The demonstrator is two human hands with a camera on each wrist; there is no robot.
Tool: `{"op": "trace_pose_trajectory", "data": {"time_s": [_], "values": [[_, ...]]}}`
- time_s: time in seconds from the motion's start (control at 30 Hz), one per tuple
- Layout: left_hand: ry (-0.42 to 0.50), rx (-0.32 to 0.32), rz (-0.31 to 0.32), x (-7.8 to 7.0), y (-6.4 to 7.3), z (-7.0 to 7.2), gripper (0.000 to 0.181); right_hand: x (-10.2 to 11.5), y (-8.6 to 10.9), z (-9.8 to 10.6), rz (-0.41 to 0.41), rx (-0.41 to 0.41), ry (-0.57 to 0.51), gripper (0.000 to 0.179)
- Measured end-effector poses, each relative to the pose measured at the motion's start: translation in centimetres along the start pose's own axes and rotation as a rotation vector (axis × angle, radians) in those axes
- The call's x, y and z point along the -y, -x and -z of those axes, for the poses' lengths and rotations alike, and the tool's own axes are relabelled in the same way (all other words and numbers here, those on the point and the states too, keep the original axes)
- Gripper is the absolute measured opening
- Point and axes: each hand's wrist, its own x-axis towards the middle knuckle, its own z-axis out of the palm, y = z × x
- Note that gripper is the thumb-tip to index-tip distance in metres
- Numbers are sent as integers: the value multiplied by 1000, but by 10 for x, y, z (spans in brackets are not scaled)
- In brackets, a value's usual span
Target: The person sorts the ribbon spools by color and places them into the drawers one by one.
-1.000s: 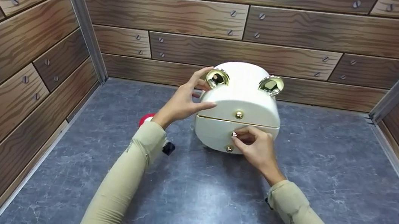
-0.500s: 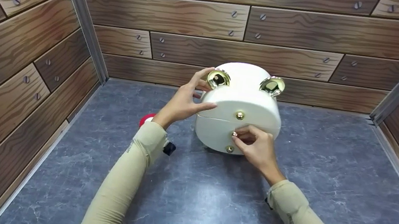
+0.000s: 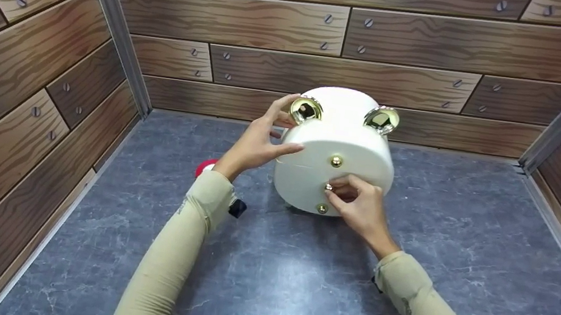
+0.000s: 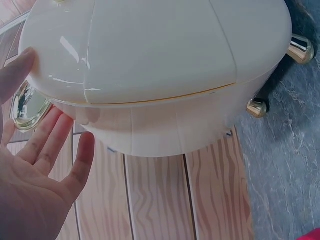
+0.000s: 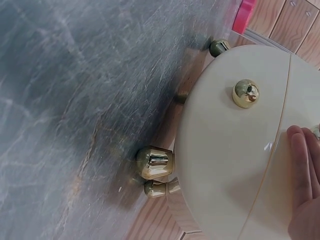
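Note:
A glossy white drawer box (image 3: 304,182) with rounded sides stands on the dark marbled surface. Two gold ear-like cups (image 3: 306,110) sit on its top, and gold knobs run down its front. My right hand (image 3: 362,208) pinches the middle knob (image 3: 329,187) between thumb and fingertips. Below that is the lowest knob (image 5: 246,93), untouched. At the box's upper left side, my left hand (image 3: 255,141) is spread, thumb at the front edge, fingers along the side by the ear. The middle drawer front lies almost flush, with a thin gold line along its edge in the left wrist view.
A red and white object (image 3: 206,166) lies left of the box, partly covered by my left forearm. Gold feet (image 5: 156,162) hold the box off the surface. Wood-patterned walls (image 3: 275,23) stand behind and at both sides.
The gap above the middle drawer has narrowed to a faint seam as the drawer moved inward. My right hand stays on its knob, and my left hand has hardly moved.

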Motion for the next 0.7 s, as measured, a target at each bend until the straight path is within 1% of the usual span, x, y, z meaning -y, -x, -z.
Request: {"op": "trace_pose_trajectory", "data": {"time_s": [0.17, 0.23, 0.33, 0.47, 0.57, 0.7], "values": [[1, -2, -10, 1, 0, 0, 96, 22, 3, 3, 12, 7, 8, 13], [-4, -3, -10, 1, 0, 0, 96, 26, 4, 3, 16, 10, 12, 13], [-4, -3, -8, 2, 1, 0, 96, 12, 2, 2, 36, 18, 21, 13], [-2, -1, -2, 2, 1, 0, 96, -6, 1, 3, 33, 34, 22, 14], [-2, 2, -1, 2, 0, 0, 97, -4, 3, 5, 27, 45, 8, 18], [10, -1, -5, 1, 0, 0, 97, -5, 6, 9, 63, 67, 17, 24]]}}
